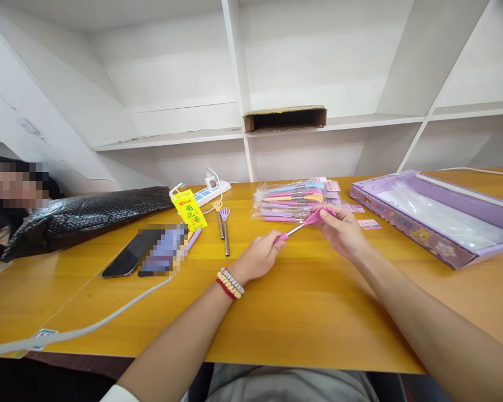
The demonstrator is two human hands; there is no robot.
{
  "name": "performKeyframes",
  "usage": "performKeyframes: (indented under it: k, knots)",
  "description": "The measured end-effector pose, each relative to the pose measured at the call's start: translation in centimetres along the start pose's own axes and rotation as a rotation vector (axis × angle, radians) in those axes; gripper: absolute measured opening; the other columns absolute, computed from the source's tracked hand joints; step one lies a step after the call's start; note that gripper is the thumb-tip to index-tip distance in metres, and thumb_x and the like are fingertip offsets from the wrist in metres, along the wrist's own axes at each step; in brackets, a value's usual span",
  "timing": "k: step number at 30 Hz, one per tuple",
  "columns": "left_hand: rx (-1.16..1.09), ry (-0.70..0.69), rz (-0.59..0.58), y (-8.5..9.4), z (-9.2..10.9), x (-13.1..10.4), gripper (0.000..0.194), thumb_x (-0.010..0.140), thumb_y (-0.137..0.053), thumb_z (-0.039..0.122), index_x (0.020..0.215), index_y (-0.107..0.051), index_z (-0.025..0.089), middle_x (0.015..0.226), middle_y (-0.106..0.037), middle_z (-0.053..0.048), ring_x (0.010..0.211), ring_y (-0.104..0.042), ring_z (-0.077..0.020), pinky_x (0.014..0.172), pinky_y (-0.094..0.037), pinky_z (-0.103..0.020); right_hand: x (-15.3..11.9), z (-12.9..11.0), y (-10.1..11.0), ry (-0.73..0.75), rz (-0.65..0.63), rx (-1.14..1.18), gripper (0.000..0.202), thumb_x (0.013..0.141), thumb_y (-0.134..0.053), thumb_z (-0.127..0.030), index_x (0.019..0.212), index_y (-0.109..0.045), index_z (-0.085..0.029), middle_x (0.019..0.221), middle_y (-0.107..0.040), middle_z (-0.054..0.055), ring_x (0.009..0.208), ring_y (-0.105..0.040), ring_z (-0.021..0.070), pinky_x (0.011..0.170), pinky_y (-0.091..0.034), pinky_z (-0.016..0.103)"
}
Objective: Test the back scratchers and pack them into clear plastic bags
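My left hand is closed around the pink handle of a telescopic back scratcher. At the other end, my right hand pinches its pink head, partly hidden by the fingers. A bare metal rod shows between the two hands. Just behind lie several back scratchers in clear plastic bags, in pink, yellow, purple and blue. Left of my hands, a yellow claw head and a purple claw head sit on metal rods without grips. Small pink printed cards lie beyond my right hand.
An open purple display box with plastic inside stands at right. At left are a black phone, a yellow tea packet, a power strip and a black padded bag by another person. A white cable crosses the front left. A cardboard box sits on the shelf.
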State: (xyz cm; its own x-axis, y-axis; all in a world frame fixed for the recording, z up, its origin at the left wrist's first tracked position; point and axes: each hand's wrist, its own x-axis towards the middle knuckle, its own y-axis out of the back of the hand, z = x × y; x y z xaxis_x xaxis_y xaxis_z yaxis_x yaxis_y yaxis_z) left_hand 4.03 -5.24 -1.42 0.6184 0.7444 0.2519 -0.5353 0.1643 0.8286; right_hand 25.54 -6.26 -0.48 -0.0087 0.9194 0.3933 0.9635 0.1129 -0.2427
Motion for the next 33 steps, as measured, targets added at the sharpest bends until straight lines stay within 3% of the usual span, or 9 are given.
performKeyframes:
  k: [4,7,11,16,19,23,28,33]
  knots:
    - [-0.292,-0.012,-0.022,-1.4,1.1,0.4,0.032,0.091,-0.026,0.041,0.088,-0.047,0.017,0.073,-0.056,0.000,0.066,-0.052,-0.0112,0.064,-0.041,-0.025,0.6,-1.7,-3.7,-0.013,0.013,0.178,0.027,0.075,-0.059,-0.044,0.074,-0.050,-0.019,0.066,-0.052,0.000,0.063,-0.056,0.0138,0.061,-0.048,0.031]
    - [-0.490,0.008,-0.051,-1.7,1.4,0.3,0.032,0.091,-0.027,0.042,0.089,-0.046,0.017,0.079,-0.057,-0.003,0.072,-0.053,-0.0118,0.069,-0.043,-0.027,1.5,-3.2,-6.0,-0.020,-0.158,0.246,0.022,0.071,-0.062,-0.035,0.074,-0.048,-0.019,0.060,-0.049,-0.003,0.052,-0.048,0.0098,0.050,-0.041,0.025]
    - [-0.642,-0.002,-0.094,-1.8,1.1,-0.2,0.030,0.090,-0.029,0.042,0.090,-0.044,0.016,0.082,-0.058,-0.006,0.072,-0.052,-0.0122,0.070,-0.044,-0.029,2.8,-4.0,-8.1,-0.052,-0.366,0.243,0.019,0.065,-0.065,-0.027,0.073,-0.051,-0.017,0.050,-0.040,-0.006,0.041,-0.030,0.0046,0.039,-0.023,0.018]
    - [-0.589,-0.050,-0.081,-2.1,0.7,-0.3,0.028,0.090,-0.031,0.042,0.082,-0.042,0.017,0.077,-0.052,-0.003,0.070,-0.047,-0.0121,0.069,-0.042,-0.029,3.1,-3.4,-9.9,-0.048,-0.250,0.136,0.043,0.070,-0.067,-0.038,0.054,-0.033,-0.018,0.042,-0.021,-0.010,0.036,-0.015,0.0022,0.035,-0.011,0.018]
    - [-0.611,-0.033,-0.103,-2.4,0.8,-0.2,0.031,0.088,-0.035,0.045,0.075,-0.039,0.017,0.071,-0.045,-0.001,0.066,-0.041,-0.0111,0.064,-0.039,-0.027,2.4,-3.3,-10.4,0.016,-0.207,0.034,0.047,0.069,-0.068,-0.041,0.052,-0.031,-0.018,0.041,-0.022,-0.009,0.035,-0.018,0.0022,0.034,-0.012,0.018]
    - [-0.645,0.059,-0.145,-2.6,1.3,0.1,0.036,0.086,-0.036,0.050,0.071,-0.037,0.017,0.065,-0.038,0.002,0.060,-0.033,-0.0098,0.057,-0.033,-0.026,1.5,-3.4,-9.8,0.088,-0.166,-0.006,0.049,0.066,-0.072,-0.034,0.052,-0.029,-0.018,0.044,-0.023,-0.009,0.037,-0.021,0.0017,0.034,-0.017,0.017]
    - [-0.692,0.070,-0.129,-2.8,1.7,0.3,0.035,0.085,-0.036,0.051,0.080,-0.040,0.017,0.068,-0.037,0.002,0.062,-0.032,-0.0103,0.059,-0.033,-0.026,1.7,-2.9,-8.5,-0.003,-0.132,0.110,0.053,0.065,-0.072,-0.029,0.056,-0.021,-0.020,0.045,-0.017,-0.010,0.036,-0.017,0.0016,0.032,-0.016,0.017]
    - [-0.711,0.092,-0.104,-3.1,1.4,0.3,0.035,0.085,-0.037,0.051,0.079,-0.038,0.017,0.068,-0.036,0.002,0.062,-0.032,-0.0102,0.060,-0.034,-0.026,2.2,-2.6,-8.9,-0.071,-0.117,0.133,0.054,0.062,-0.073,-0.028,0.057,-0.020,-0.020,0.047,-0.016,-0.011,0.035,-0.015,0.0011,0.031,-0.015,0.016]
